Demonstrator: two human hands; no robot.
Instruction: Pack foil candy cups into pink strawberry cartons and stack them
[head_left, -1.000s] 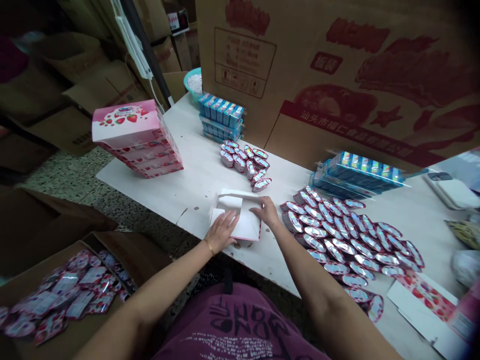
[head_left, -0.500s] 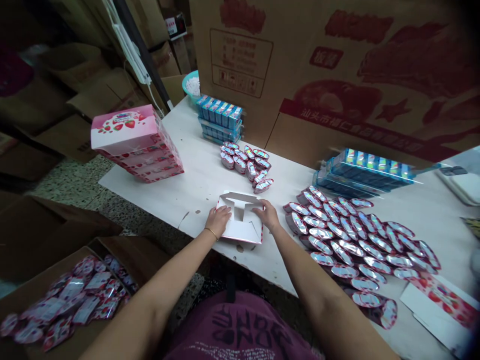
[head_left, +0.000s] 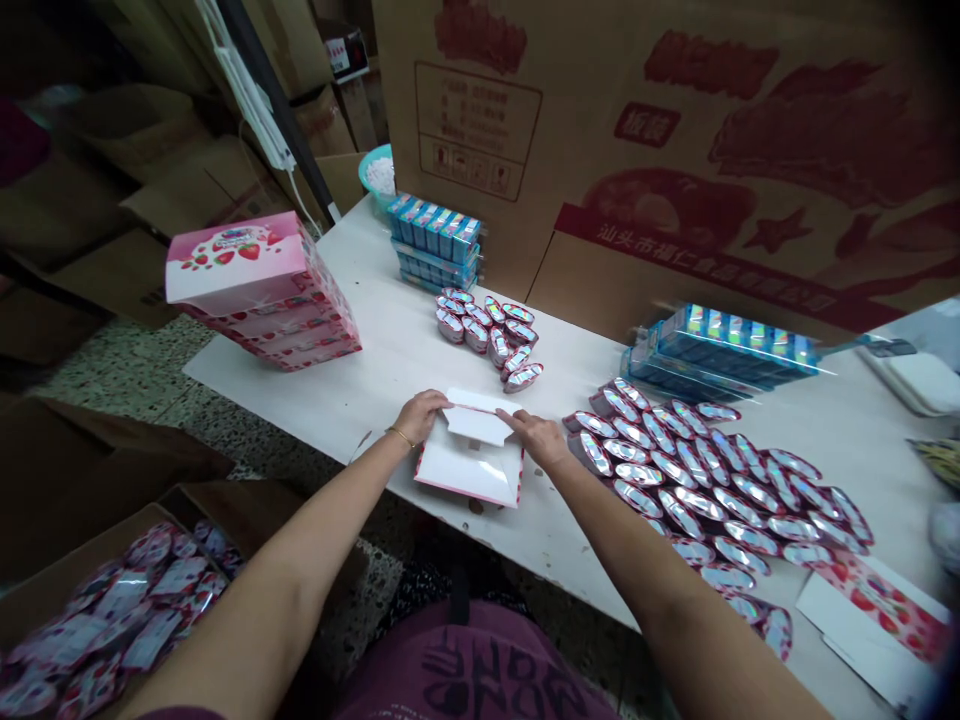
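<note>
A small carton (head_left: 469, 470) with a white inside and pinkish-red edges lies in front of me near the table's front edge. Its near flap lies outward, and the far flap is folded over toward the middle. My left hand (head_left: 422, 412) pinches the far left corner of that flap. At the far right corner, my right hand (head_left: 534, 432) grips the same flap between thumb and fingers. Just beyond the carton stands a small group of shiny oval-topped packs (head_left: 499, 335). More such packs (head_left: 690, 470) are ranged in rows right of my right hand.
Stacked pink strawberry boxes (head_left: 262, 295) stand at the table's left. Blue packs (head_left: 435, 240) and more blue packs (head_left: 731, 350) sit before a big cardboard box (head_left: 480, 130). Flat strawberry card (head_left: 874, 610) lies right. An open carton (head_left: 180, 495) of packs is below left.
Both hands have moved from the carton's sides to its far edge. The far flap has been folded inward, covering most of the opening. The near flap now lies flatter.
</note>
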